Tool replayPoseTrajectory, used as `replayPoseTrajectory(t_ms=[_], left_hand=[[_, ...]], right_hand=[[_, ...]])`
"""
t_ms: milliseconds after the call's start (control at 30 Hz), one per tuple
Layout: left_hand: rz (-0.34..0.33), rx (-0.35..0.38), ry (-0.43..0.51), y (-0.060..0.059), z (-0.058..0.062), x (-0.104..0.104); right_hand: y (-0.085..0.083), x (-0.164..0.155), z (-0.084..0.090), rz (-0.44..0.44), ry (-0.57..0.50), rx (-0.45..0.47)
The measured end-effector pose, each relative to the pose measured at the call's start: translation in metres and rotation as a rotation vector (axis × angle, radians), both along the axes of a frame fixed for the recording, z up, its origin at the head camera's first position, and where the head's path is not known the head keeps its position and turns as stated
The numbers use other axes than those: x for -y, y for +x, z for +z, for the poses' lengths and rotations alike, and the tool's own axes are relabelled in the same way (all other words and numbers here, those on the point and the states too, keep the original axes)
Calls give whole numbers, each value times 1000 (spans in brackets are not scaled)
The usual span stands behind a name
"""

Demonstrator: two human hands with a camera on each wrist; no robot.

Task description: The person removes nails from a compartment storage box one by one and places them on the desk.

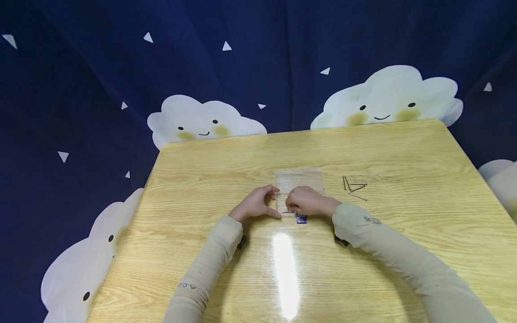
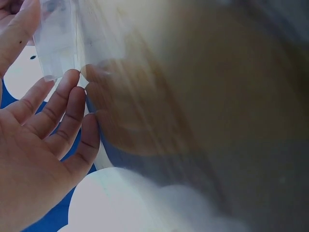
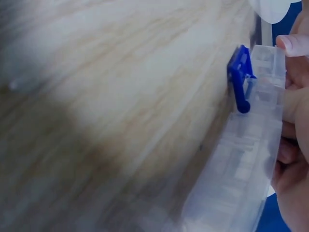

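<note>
A clear plastic box (image 1: 300, 179) lies on the table with its lid folded back, a blue latch (image 3: 240, 79) on its front side. My left hand (image 1: 258, 202) holds the box's left end, the thumb at the front corner and the index finger farther back. In the left wrist view the other fingertips (image 2: 77, 92) rest beside the box's edge. Above the front half, my right hand (image 1: 308, 201) has curled fingers and pinches a thin grey nail (image 1: 285, 212), mostly hidden by the fingers. The box's walls hide part of this hand in the right wrist view.
Several loose nails (image 1: 355, 185) lie to the right of the box, past my right hand. The wooden table (image 1: 202, 179) ends at the back against a dark blue curtain (image 1: 258, 67) with white clouds. Light glares off the tabletop in front of the box.
</note>
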State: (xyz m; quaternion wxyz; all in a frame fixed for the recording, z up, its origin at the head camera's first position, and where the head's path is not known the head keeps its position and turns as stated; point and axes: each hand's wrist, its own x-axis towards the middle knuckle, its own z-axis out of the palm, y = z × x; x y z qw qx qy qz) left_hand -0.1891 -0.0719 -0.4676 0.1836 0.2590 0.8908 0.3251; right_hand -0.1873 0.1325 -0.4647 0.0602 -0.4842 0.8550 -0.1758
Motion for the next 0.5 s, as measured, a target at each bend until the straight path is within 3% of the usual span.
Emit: replayPoseTrajectory(t_ms=[167, 333, 500], left_hand=[[-6, -1, 16, 0, -1, 0], [-4, 2, 24, -1, -2, 0], [-7, -1, 19, -2, -2, 1]], right_hand=[[0, -2, 0, -4, -34, 83], [-2, -6, -2, -60, -141, 206], [-2, -10, -2, -92, -195, 225]])
